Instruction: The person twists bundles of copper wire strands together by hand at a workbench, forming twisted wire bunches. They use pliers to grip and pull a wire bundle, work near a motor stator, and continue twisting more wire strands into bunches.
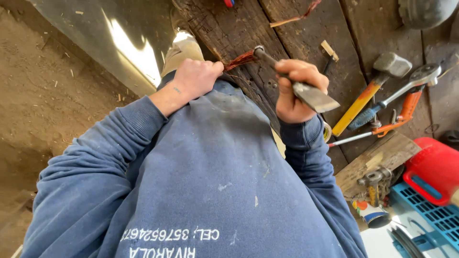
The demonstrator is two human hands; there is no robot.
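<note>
Gripping a flat steel chisel (306,93) in our right hand (296,91), left hand (196,79) clenched on reddish copper wire (239,60). A hammer (373,86) and ratchet (406,86) lie near the workbench's (306,28) right edge.

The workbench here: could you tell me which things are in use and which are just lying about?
In use:
right hand gripping flat metal tool
left hand holding reddish strands

Lying about:
hammer
ratchet wrench
orange clamp
red container
blue crate

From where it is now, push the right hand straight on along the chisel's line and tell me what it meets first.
The right hand holds the chisel pointing up-left at the reddish strands pinched by the left hand. It would likely meet those strands first, though depth is unclear.
</note>
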